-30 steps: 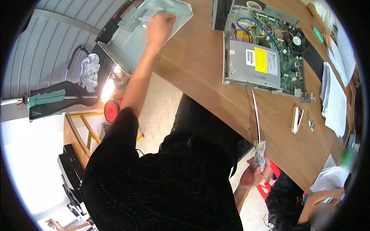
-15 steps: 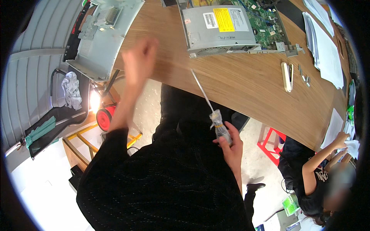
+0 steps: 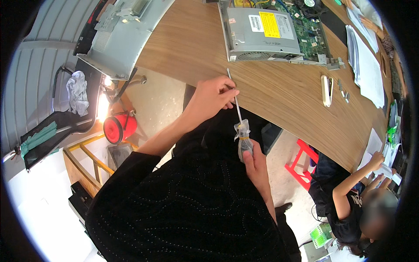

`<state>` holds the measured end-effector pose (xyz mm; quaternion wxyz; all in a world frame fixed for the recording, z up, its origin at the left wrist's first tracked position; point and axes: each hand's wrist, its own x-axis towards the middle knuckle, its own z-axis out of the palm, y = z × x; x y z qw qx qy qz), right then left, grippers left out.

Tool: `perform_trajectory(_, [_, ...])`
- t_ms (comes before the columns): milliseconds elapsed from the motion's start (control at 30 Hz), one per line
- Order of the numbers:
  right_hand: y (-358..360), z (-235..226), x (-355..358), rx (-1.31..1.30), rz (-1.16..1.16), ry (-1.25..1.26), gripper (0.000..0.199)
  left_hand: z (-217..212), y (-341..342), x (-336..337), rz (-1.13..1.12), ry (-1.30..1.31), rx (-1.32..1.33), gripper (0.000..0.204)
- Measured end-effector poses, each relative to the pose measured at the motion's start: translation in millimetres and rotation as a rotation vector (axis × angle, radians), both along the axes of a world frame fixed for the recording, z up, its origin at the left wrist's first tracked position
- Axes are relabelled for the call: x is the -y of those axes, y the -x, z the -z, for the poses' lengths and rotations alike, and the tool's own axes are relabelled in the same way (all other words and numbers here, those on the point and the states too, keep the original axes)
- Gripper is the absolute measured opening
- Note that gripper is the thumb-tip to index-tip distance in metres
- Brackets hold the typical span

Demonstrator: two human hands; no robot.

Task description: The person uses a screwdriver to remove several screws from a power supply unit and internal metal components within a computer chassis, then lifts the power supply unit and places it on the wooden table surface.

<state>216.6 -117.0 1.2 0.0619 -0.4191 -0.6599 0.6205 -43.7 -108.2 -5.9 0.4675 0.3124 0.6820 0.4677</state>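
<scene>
My right hand (image 3: 256, 167) is closed round the handle of a screwdriver (image 3: 238, 110), its handle wrapped in clear plastic with a yellow band. The long thin metal shaft slants up and left, its tip over the table edge. My left hand (image 3: 214, 97) has its fingers pinched on the shaft below the tip; whether they hold anything else is hidden. Beyond the tip stands an opened computer case (image 3: 230, 46) with a silver power supply (image 3: 262, 43), yellow-labelled, and a green circuit board (image 3: 307, 32). A detached grey metal cover (image 3: 126, 46) lies at the far left.
Right of the case on the wooden table (image 3: 279, 85) lie a cream stapler-like tool (image 3: 326, 91), small metal pieces (image 3: 343, 91) and stacked papers (image 3: 366, 65). A person (image 3: 345, 201) handles papers at the right. A red stool (image 3: 301, 163) stands below the table edge.
My left hand has come right and down from above the table to the screwdriver shaft, its fingers closing there. The screwdriver has turned a little more upright in my right hand.
</scene>
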Motion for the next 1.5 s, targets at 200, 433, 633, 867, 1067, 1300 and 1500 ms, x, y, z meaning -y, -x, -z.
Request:
perform_trajectory(200, [3.5,4.5,3.4,0.005,0.017,-0.019,0.043,-1.3,1.2,-12.7,0.047,-0.027,-0.015,0.018])
perform_trajectory(433, [4.1,10.2,1.3,-0.016,-0.003,0.018,0.047,-1.9,-1.6,-14.0,0.035,-0.044,-0.019,0.017])
perform_trajectory(633, [6.0,11.6,1.3,-0.02,0.002,0.013,0.048,-1.2,-1.0,-14.4,0.033,-0.038,-0.024,0.018])
perform_trajectory(867, [6.4,10.3,-0.6,-0.019,-0.013,0.013,0.049,-1.6,-0.8,-16.1,0.047,-0.009,-0.028,0.019])
perform_trajectory(1067, [7.7,12.1,0.1,-0.021,-0.009,0.007,0.05,-2.2,-0.1,-15.4,0.049,-0.028,-0.023,0.019])
perform_trajectory(1300, [7.0,9.8,-0.3,-0.019,-0.005,0.011,0.049,-1.2,0.0,-16.1,0.047,-0.009,-0.029,0.019])
perform_trajectory(1500, [7.6,10.6,-0.3,-0.021,-0.008,0.01,0.046,-2.3,-0.6,-16.5,0.043,-0.025,-0.024,0.019])
